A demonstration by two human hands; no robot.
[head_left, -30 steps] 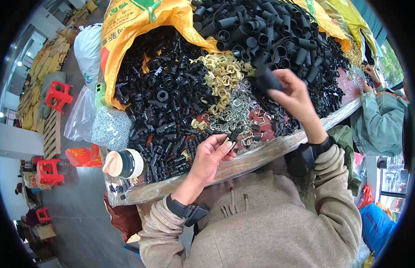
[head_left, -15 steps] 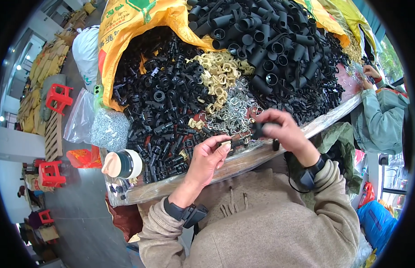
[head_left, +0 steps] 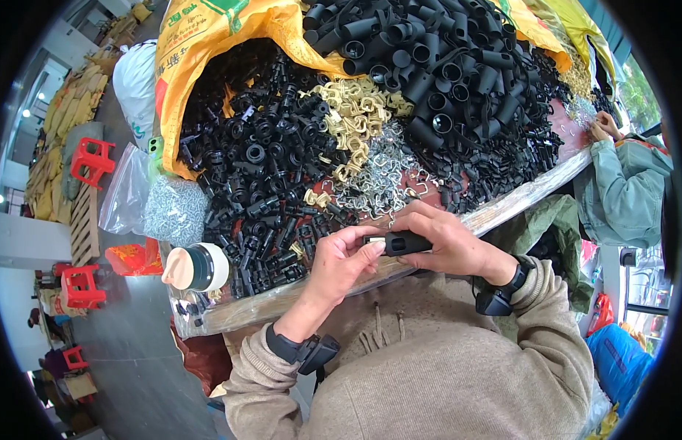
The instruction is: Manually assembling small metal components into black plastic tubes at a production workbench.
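Note:
At the near table edge, my right hand (head_left: 454,248) has its fingers wrapped round a black plastic tube (head_left: 407,243) with an opening in its side. My left hand (head_left: 342,265) pinches a small black fitting with a cream clip (head_left: 377,240), mostly hidden by the fingers. The fitting meets the tube's left end; how far it sits inside I cannot tell. Just beyond both hands lie bent metal wire springs (head_left: 377,172) and cream plastic clips (head_left: 349,117). Black fittings (head_left: 256,176) are heaped to the left, and black tubes (head_left: 436,81) are piled at the back.
A lidded cup (head_left: 209,268) stands at the left table corner, beside a clear bag of small metal parts (head_left: 176,213). Yellow woven sacks (head_left: 209,37) border the heap. Small black parts (head_left: 502,165) spread rightward, where another person's hands (head_left: 605,127) work. Red stools (head_left: 82,286) stand on the floor.
My right hand has come left and nearer with the tube, bringing it against the fitting in my left hand. My left hand has stayed almost in place.

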